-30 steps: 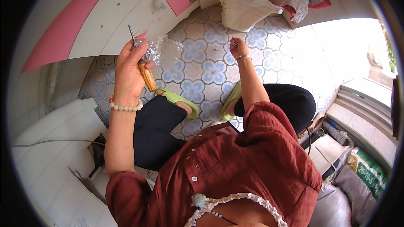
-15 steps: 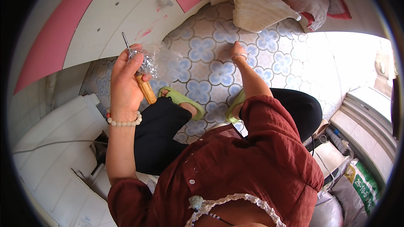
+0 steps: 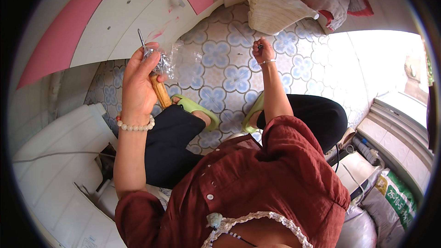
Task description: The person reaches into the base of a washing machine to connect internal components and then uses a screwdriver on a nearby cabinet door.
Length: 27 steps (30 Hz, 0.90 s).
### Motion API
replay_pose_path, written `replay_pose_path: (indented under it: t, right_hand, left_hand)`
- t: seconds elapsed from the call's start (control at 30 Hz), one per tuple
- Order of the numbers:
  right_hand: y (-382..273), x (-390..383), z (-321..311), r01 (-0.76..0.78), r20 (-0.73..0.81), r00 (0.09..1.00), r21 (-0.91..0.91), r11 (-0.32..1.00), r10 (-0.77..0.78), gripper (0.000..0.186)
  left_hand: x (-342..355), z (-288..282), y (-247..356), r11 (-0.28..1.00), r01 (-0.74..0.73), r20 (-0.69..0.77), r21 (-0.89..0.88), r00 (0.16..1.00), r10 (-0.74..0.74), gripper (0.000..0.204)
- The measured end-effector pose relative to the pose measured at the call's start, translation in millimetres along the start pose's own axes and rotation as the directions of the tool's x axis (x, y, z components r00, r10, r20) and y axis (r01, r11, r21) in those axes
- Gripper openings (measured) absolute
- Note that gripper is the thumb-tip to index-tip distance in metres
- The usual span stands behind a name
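My left hand [image 3: 137,85] is raised and closed around a screwdriver [image 3: 161,93] and a small clear plastic bag [image 3: 166,62] of shiny metal hardware, likely screws. The amber handle sticks out below the fingers, and the metal shaft points up past the thumb. Above the floor, my right hand [image 3: 263,53] is stretched forward with its fingers curled in. A small dark thing [image 3: 260,46] shows between those fingers; its kind is too small to make out.
White and pink cabinet fronts [image 3: 138,20] with a knob stand ahead on the left. A pale woodgrain panel [image 3: 273,11] lies on the patterned tile floor [image 3: 236,79] ahead. Sacks [image 3: 390,197] sit at the lower right, and a white plastic piece [image 3: 59,156] with a cable is at the left.
My right hand has lifted and turned, so its curled fingers and the dark thing now show. The left hand keeps its hold on the screwdriver and bag, nearly still.
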State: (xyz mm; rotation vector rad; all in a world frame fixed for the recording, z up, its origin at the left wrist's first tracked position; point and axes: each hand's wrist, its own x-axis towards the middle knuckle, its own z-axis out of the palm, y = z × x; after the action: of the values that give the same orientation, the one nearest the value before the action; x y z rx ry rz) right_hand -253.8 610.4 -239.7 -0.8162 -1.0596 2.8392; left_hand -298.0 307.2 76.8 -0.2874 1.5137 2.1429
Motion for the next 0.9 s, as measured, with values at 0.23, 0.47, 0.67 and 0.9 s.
replay_pose_path:
  t: [0.23,0.47,0.67,0.9]
  right_hand:
    - [50,23,-14,-0.075,-0.048,0.994,-0.951,-0.299,-0.097,0.029]
    - [61,23,16,-0.035,-0.100,0.989,-0.868,-0.496,0.106,0.029]
    - [64,26,6,-0.223,-0.074,0.969,-0.679,0.700,0.237,0.007]
    - [2,-15,122,-0.114,0.508,0.861,0.140,0.984,0.028,0.001]
  left_hand:
    - [7,-4,-2,1.000,0.002,0.004,0.016,1.000,-0.002,0.022]
    - [5,-9,3,0.999,0.012,-0.021,-0.052,1.000,-0.013,0.022]
    - [-3,-4,11,0.996,-0.019,0.011,-0.088,1.000,0.021,0.016]
    - [-6,-5,10,0.982,-0.109,0.015,-0.155,0.994,0.112,0.013]
